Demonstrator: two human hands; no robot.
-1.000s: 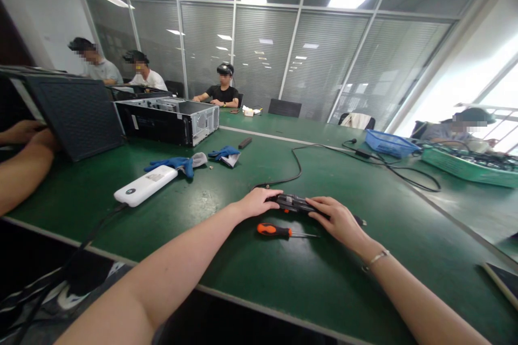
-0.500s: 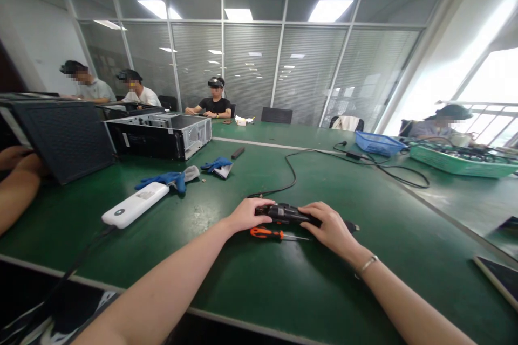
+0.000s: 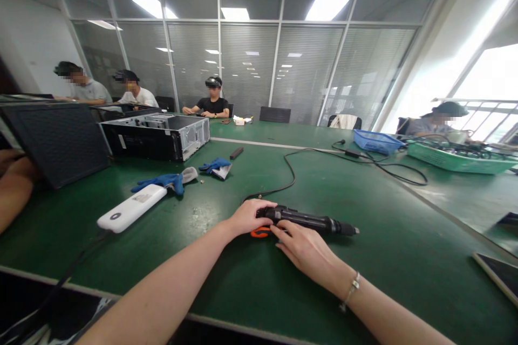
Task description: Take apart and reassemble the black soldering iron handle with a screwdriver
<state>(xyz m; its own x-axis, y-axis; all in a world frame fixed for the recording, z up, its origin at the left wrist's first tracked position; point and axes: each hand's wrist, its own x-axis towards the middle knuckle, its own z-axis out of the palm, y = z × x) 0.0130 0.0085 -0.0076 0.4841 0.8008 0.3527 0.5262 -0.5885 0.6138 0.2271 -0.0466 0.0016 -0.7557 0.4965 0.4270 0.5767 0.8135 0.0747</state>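
On the green table lies a black electric screwdriver (image 3: 311, 220), its tip pointing right. My left hand (image 3: 251, 216) is closed around its rear end, where the cord comes out. Just in front lies a hand screwdriver with an orange and black handle (image 3: 260, 232); its shaft is hidden beneath my right hand (image 3: 305, 248). That hand reaches over it with fingers stretched out and thumb apart, fingertips close to the electric screwdriver's body. Whether they touch either tool I cannot tell.
A white power bank-like box (image 3: 133, 207) with a cable, blue gloves (image 3: 159, 182) and a dark bar (image 3: 237, 152) lie leftward. Behind stands an open computer case (image 3: 151, 137). Blue (image 3: 376, 143) and green baskets (image 3: 457, 159) sit right. A co-worker's arm (image 3: 16, 183) is far left.
My right hand has left the electric screwdriver's body and moved left and nearer to me, over the hand screwdriver. My left hand stays on the electric screwdriver's rear end.
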